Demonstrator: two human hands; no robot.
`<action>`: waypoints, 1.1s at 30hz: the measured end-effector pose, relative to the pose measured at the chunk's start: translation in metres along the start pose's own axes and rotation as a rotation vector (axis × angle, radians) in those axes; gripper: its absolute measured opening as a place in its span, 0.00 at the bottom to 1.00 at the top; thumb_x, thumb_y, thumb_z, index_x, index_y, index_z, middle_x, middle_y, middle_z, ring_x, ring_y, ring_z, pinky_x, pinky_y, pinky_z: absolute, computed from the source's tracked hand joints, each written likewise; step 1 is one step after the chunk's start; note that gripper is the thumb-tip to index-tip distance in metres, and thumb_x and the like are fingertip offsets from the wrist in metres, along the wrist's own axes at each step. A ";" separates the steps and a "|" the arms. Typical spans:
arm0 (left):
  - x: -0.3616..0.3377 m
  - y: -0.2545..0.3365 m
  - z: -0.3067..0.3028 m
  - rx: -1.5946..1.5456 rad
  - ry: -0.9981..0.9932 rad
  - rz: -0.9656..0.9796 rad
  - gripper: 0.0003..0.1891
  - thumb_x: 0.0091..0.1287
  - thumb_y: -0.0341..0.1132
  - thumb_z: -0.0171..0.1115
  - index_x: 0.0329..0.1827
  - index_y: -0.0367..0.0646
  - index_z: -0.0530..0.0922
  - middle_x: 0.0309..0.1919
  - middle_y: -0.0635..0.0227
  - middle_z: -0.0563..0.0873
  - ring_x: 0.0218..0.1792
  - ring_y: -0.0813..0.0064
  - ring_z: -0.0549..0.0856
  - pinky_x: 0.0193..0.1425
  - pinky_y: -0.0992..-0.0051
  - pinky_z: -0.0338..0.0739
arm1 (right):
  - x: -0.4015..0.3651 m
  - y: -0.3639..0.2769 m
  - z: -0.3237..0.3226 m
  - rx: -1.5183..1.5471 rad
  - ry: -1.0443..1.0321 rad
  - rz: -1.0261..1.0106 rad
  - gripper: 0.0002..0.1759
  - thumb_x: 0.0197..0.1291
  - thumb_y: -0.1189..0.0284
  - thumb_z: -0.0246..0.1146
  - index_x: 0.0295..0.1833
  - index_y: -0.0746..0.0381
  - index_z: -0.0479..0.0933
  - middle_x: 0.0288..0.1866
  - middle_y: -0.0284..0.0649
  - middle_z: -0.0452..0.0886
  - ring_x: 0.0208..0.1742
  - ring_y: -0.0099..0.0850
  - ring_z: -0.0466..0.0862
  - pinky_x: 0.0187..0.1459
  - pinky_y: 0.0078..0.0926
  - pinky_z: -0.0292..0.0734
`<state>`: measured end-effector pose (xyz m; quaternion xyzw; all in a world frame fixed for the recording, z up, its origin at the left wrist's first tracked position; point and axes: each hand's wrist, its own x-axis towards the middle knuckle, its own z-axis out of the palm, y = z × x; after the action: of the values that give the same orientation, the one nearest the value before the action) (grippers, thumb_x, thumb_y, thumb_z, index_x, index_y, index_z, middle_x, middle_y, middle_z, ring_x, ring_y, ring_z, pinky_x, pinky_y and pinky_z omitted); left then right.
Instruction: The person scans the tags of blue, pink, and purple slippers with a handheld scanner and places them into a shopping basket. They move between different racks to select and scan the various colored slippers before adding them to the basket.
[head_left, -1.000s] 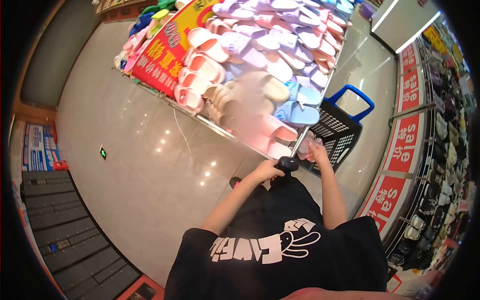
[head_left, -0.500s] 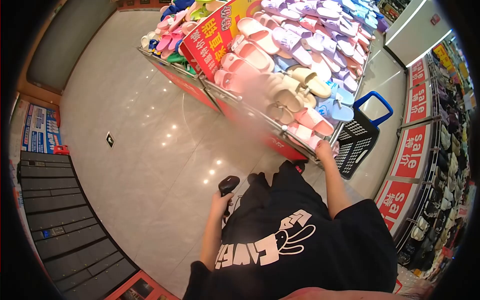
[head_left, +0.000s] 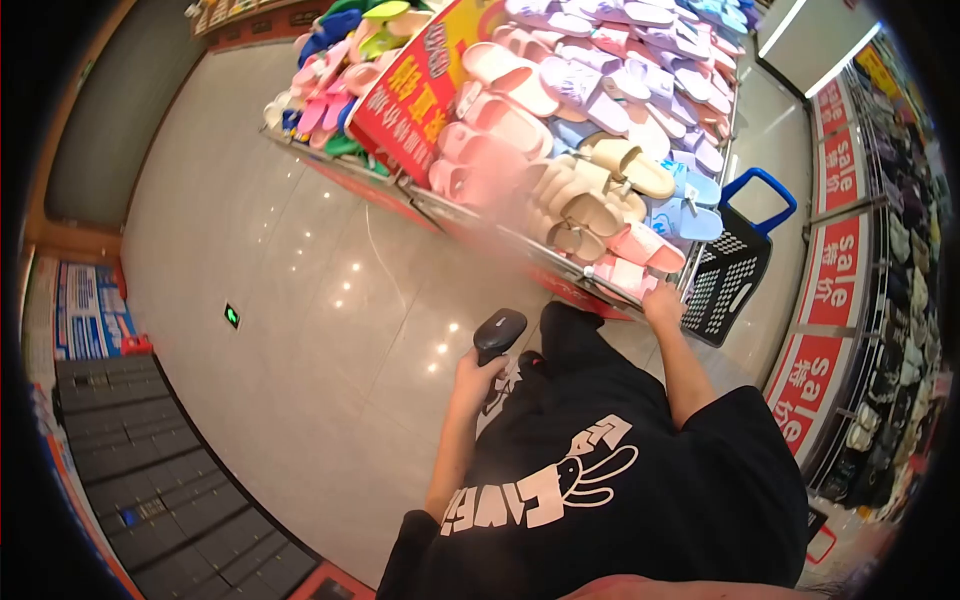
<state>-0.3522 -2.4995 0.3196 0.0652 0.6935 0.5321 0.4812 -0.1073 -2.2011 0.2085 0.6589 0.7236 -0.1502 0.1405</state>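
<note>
My left hand (head_left: 477,377) is closed around the grip of a black handheld barcode scanner (head_left: 501,333), held out over the floor beside my leg. At the near corner of a display bin (head_left: 580,287) my right hand (head_left: 663,303) is closed on the rim; its fingertips are partly hidden. Just beyond that hand lie pink slippers (head_left: 643,246). Beige slippers (head_left: 630,165) and blue slippers (head_left: 685,217) are piled farther in.
A black shopping basket (head_left: 722,283) with a blue handle stands right of the bin. Shelves with red sale signs (head_left: 838,270) line the right side. A red and yellow sign (head_left: 418,95) rises from the bin. Dark grey panels (head_left: 160,450) lie at the lower left.
The scanner in my left hand has moved up and right in view, its head now larger. My right hand stays at the bin's corner. My legs have shifted, and the floor sign sits lower.
</note>
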 end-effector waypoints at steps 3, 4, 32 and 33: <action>0.030 0.026 0.010 0.038 -0.008 -0.056 0.14 0.58 0.32 0.69 0.42 0.32 0.78 0.25 0.66 0.83 0.26 0.78 0.81 0.32 0.78 0.74 | 0.001 -0.004 -0.001 -0.019 0.013 0.031 0.25 0.64 0.57 0.56 0.60 0.60 0.74 0.59 0.45 0.76 0.63 0.45 0.76 0.57 0.59 0.71; 0.045 0.027 0.012 0.067 -0.019 -0.024 0.13 0.58 0.32 0.69 0.41 0.32 0.79 0.25 0.66 0.83 0.27 0.78 0.81 0.32 0.77 0.74 | 0.003 -0.004 0.001 -0.014 -0.004 0.048 0.25 0.64 0.57 0.56 0.60 0.60 0.74 0.59 0.45 0.76 0.63 0.45 0.76 0.57 0.59 0.71; 0.226 0.187 0.121 0.293 -0.314 -0.105 0.13 0.61 0.27 0.67 0.45 0.31 0.77 0.30 0.65 0.84 0.27 0.78 0.81 0.34 0.77 0.75 | 0.058 0.006 -0.012 0.193 -0.371 0.192 0.22 0.56 0.58 0.60 0.44 0.67 0.81 0.45 0.54 0.84 0.46 0.49 0.84 0.46 0.52 0.77; 0.229 0.189 0.124 0.299 -0.326 -0.084 0.12 0.61 0.27 0.67 0.44 0.32 0.77 0.29 0.65 0.83 0.27 0.78 0.80 0.33 0.77 0.75 | 0.066 0.006 -0.017 0.188 -0.370 0.203 0.22 0.56 0.58 0.60 0.44 0.67 0.81 0.45 0.54 0.84 0.46 0.49 0.84 0.46 0.52 0.77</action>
<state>-0.4620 -2.1974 0.3378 0.1921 0.6797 0.3855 0.5937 -0.1070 -2.1337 0.1975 0.6996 0.5984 -0.3204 0.2232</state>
